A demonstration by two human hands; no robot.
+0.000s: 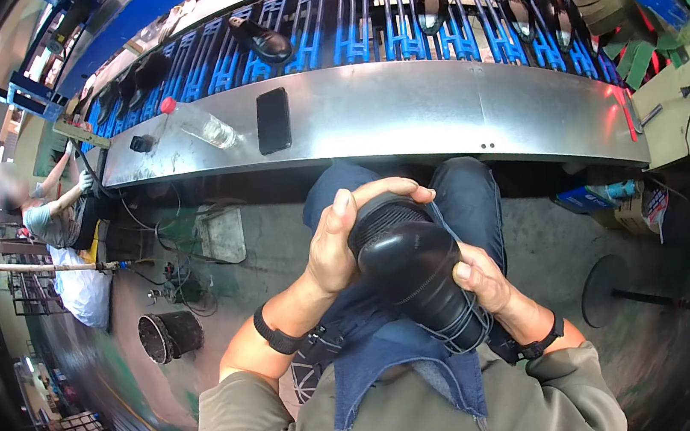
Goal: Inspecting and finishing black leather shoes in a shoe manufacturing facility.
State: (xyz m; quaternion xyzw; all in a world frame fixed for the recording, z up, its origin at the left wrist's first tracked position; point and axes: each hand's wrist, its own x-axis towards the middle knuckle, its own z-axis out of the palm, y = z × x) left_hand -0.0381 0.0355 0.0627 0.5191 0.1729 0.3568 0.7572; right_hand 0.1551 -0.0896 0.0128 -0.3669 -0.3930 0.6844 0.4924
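Note:
Above my lap I hold a black leather shoe (416, 271) between both hands, tilted with its rounded end up and left. My left hand (332, 238) is closed round that upper end, palm against its side and fingers reaching over a ribbed black part (384, 217). Along the lower right side, my right hand (489, 284) grips it with the thumb pressed on the surface; the other fingers are mostly hidden behind. A thin grey cord (469, 328) loops around the lower end.
A metal ledge (383, 107) ahead bears a dark phone (273, 121) and a clear bottle (205, 125). Behind it, blue racks carry shoes, one a black shoe (261, 40). A black bucket (170, 336) stands left; a co-worker (60, 207) is farther left.

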